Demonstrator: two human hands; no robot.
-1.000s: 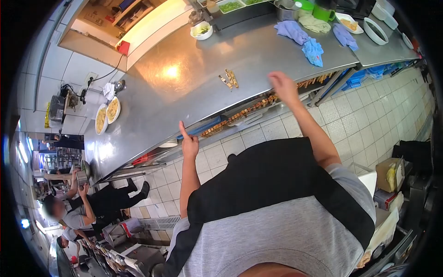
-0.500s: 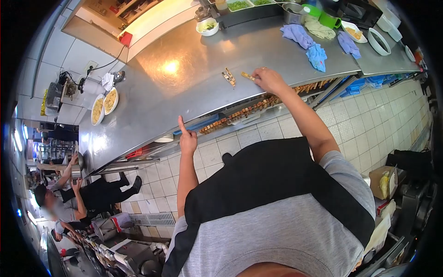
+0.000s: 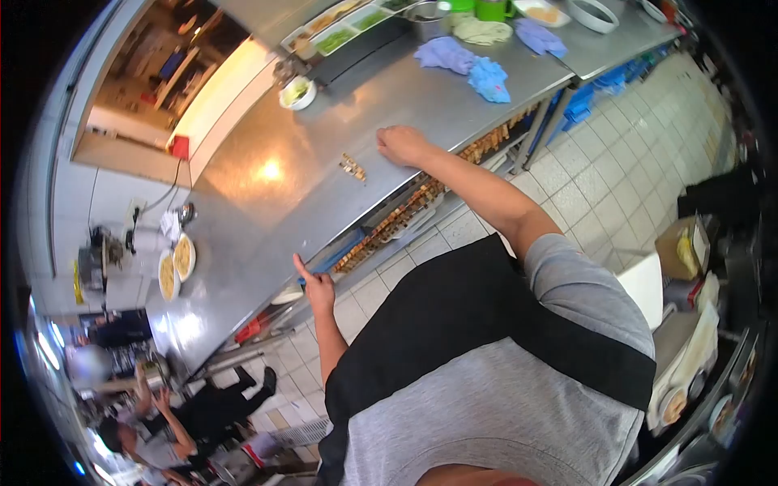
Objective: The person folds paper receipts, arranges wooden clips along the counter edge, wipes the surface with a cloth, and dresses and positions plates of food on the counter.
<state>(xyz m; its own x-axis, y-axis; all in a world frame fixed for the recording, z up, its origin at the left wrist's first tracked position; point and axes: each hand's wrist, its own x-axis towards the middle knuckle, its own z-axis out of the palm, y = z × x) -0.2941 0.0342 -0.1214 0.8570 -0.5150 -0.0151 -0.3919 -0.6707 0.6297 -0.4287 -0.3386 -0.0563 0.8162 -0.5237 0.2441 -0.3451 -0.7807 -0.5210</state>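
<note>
My right hand (image 3: 401, 146) is closed over the steel counter (image 3: 243, 231), its fingers curled in; anything between them is hidden. Just left of it lie small tan-and-dark pieces (image 3: 352, 167), close together, perhaps wooden clothespins. My left hand (image 3: 319, 289) is by the counter's front edge, index finger stretched out and the other fingers bent, holding nothing I can see. Below the edge runs a long row of small brown wooden pieces (image 3: 389, 215), which look like clothespins.
A white bowl (image 3: 297, 94) stands at the back near trays of chopped greens (image 3: 334, 40). Purple cloths (image 3: 444, 55) and a blue cloth (image 3: 489, 79) lie to the right. Two dishes of yellow food (image 3: 168, 277) stand at left. Another person (image 3: 158, 437) works at lower left.
The view has turned, shifting the counter left and down. My right hand has closed and moved slightly farther over the counter. The yellow piece at its fingertips no longer shows there.
</note>
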